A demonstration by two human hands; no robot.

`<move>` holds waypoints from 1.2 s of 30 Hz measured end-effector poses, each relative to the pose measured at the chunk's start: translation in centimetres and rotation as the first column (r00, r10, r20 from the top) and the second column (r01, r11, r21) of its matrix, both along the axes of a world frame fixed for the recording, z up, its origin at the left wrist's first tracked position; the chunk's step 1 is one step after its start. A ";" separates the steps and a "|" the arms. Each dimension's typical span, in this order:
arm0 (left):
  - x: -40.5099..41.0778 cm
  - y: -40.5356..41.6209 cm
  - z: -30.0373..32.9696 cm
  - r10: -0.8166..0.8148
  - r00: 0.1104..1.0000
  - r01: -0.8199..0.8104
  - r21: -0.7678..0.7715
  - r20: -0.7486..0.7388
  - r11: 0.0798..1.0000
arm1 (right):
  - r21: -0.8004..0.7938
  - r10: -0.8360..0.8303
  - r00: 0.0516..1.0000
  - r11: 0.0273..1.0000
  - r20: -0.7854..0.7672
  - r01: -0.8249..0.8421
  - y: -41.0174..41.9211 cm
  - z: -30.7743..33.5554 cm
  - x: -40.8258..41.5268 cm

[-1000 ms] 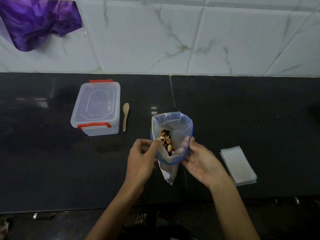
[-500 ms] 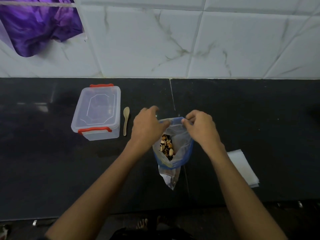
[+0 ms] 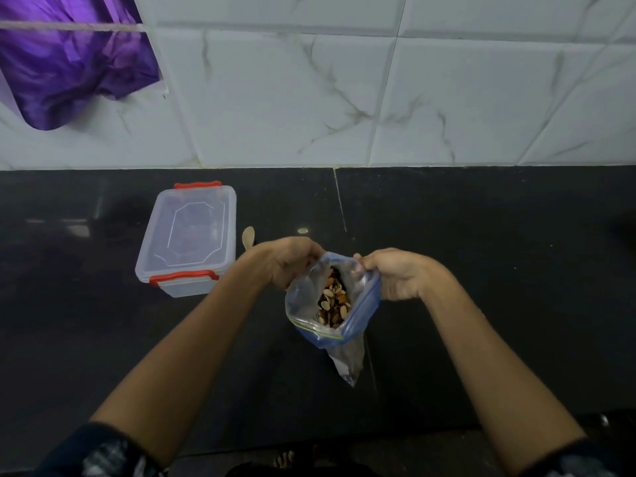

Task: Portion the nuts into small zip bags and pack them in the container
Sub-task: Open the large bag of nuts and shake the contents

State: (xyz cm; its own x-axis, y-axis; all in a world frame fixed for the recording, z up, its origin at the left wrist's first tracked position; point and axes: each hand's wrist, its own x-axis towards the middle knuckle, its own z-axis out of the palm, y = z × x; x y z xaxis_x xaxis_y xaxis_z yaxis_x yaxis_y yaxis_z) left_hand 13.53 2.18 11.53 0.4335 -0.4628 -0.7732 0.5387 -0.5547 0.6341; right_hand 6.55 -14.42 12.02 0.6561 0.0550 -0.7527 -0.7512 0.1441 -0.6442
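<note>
Head view: my left hand (image 3: 292, 261) and right hand (image 3: 395, 275) each pinch the far rim of the bag (image 3: 358, 318), fingers curled round it, mouth spread wide. Nuts (image 3: 334, 301) sit inside, at centre. At 10 o'clock the closed container (image 3: 189, 239) rests on the counter (image 3: 499, 270), a spoon (image 3: 248, 236) just beside it.

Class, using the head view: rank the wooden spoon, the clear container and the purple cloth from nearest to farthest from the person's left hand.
1. Wooden spoon: just behind the left hand, partly hidden by it.
2. Clear container: farther left on the dark counter, lid on.
3. Purple cloth: hanging on the tiled wall, far upper left.
</note>
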 end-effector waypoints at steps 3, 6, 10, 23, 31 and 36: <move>0.0 0.2 -0.7 0.127 0.979 -0.140 0.079 0.157 0.987 | -0.304 0.080 0.997 0.950 0.021 -0.069 0.3 -0.4 -0.5; 0.0 1.4 -1.5 0.122 0.943 -0.184 0.182 0.308 0.966 | -0.632 0.247 0.969 0.748 -0.018 -0.202 -0.1 -0.5 -1.6; -0.7 3.3 -1.9 0.062 0.952 -0.128 0.206 0.300 0.970 | -0.641 0.293 0.955 0.740 0.035 -0.203 -0.6 -0.3 -2.6; -3.9 3.8 -2.2 0.499 0.822 -0.562 -0.255 -0.274 0.787 | 0.152 -0.222 0.970 0.967 0.095 0.207 -1.0 -1.7 -4.1; -6.1 3.8 -3.8 0.477 0.852 -0.515 -0.179 -0.215 0.839 | 0.006 -0.101 0.995 0.995 0.017 0.101 0.2 -3.0 -5.8; -7.0 4.2 -2.2 0.398 0.917 -0.397 -0.053 0.013 0.916 | -0.430 0.158 0.987 0.893 0.019 -0.135 0.6 -1.5 -7.1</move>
State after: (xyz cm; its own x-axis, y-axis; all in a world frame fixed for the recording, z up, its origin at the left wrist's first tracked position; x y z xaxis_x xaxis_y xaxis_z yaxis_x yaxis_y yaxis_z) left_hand 6.48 6.37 9.28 0.6065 -0.2854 -0.7421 0.6936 -0.2664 0.6693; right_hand -0.57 -13.83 10.50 0.7046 -0.1648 -0.6902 -0.7059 -0.2622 -0.6580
